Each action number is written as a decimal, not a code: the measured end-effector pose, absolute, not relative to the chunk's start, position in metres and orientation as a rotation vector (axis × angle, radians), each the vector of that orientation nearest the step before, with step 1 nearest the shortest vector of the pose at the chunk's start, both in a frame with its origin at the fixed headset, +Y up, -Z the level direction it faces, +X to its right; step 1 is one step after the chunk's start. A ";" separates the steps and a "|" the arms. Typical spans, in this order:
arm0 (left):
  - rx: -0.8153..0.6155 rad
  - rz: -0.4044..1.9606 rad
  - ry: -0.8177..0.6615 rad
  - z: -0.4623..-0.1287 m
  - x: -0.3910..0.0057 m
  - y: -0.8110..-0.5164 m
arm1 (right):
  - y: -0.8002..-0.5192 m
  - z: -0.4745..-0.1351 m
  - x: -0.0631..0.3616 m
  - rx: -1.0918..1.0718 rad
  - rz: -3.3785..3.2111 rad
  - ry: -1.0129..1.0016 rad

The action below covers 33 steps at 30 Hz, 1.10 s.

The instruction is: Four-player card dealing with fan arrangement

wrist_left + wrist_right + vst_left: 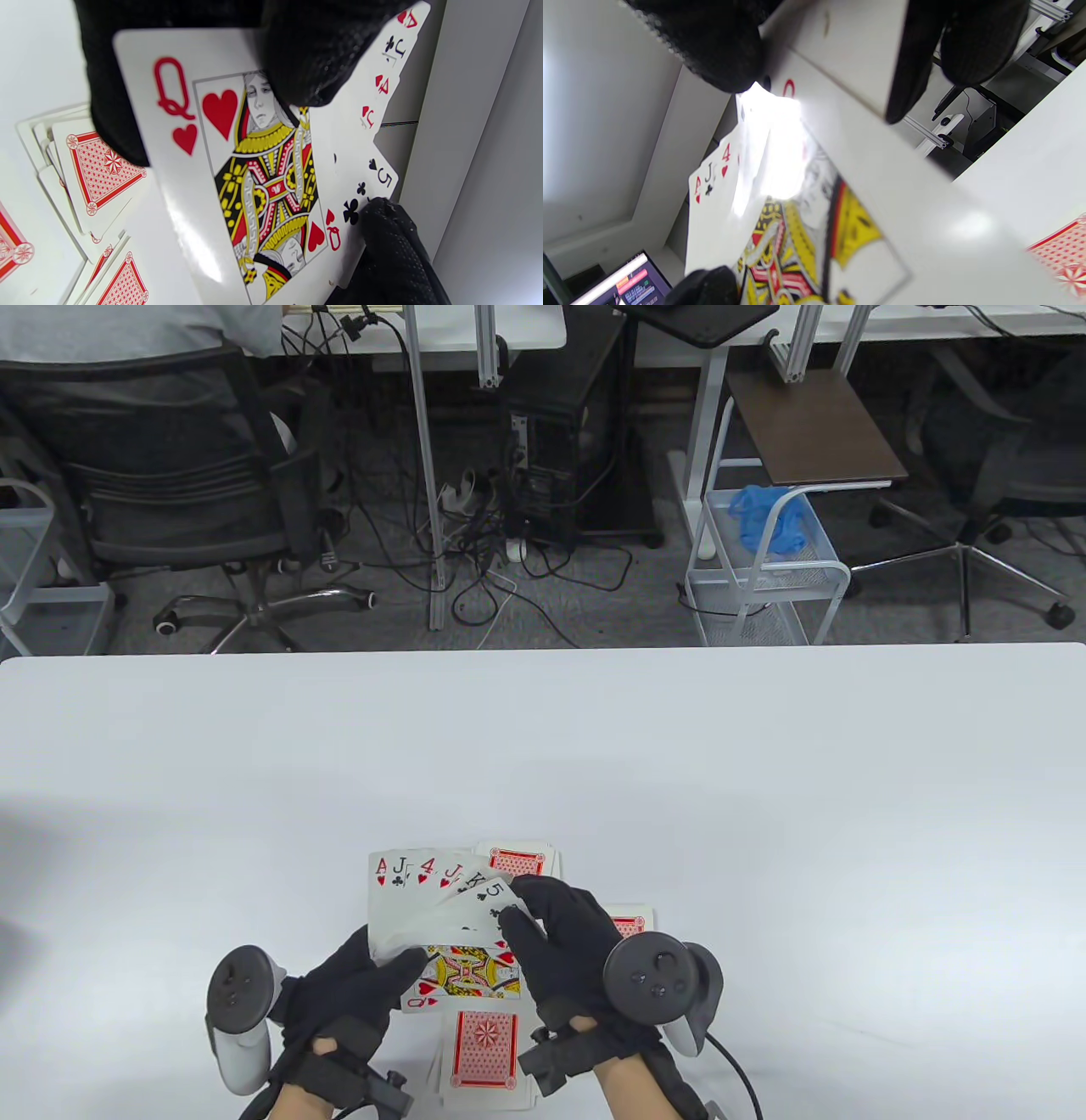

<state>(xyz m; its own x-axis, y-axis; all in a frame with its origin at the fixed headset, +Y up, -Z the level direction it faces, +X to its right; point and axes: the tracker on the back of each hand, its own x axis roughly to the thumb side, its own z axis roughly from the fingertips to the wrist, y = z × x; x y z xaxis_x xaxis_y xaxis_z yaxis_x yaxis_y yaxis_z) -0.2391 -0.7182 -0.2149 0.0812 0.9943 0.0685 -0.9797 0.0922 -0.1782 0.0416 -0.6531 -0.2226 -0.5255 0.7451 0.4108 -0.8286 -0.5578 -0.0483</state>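
My left hand (356, 984) holds a face-up fan of cards (433, 899) above the table near the front edge; it shows an ace, jacks, a four, a king and a five. The queen of hearts (462, 971) lies in front, large in the left wrist view (254, 169). My right hand (560, 933) pinches the right edge of the fan at the five of clubs (373, 182). A face-down red-backed pile (485, 1056) lies on the table below the hands. Two more face-down piles lie behind the fan (517, 861) and right of it (632, 920).
The white table (764, 780) stretches wide beyond the cards. Past its far edge are an office chair (195, 492), a computer tower (551, 432) with cables and a white wire cart (764, 568).
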 end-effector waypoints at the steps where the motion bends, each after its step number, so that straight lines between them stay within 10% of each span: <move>1: -0.101 1.479 -0.204 -0.215 -0.239 -0.718 | -0.651 -0.221 0.040 0.453 2.199 -0.292; 16: -0.092 1.369 -0.308 -0.218 -0.240 -0.712 | -0.646 -0.229 0.052 0.512 2.193 -0.196; 33: -0.139 1.230 -0.378 -0.217 -0.230 -0.707 | -0.604 -0.219 0.076 0.511 1.994 -0.783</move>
<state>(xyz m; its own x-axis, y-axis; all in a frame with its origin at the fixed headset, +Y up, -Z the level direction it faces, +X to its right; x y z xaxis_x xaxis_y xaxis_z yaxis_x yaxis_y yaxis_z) -0.2300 -0.7070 -0.2170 0.2814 0.9371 0.2064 -0.8914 0.3350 -0.3054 0.0760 -0.6038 -0.2193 -0.5049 0.5994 0.6210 -0.8618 -0.3896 -0.3247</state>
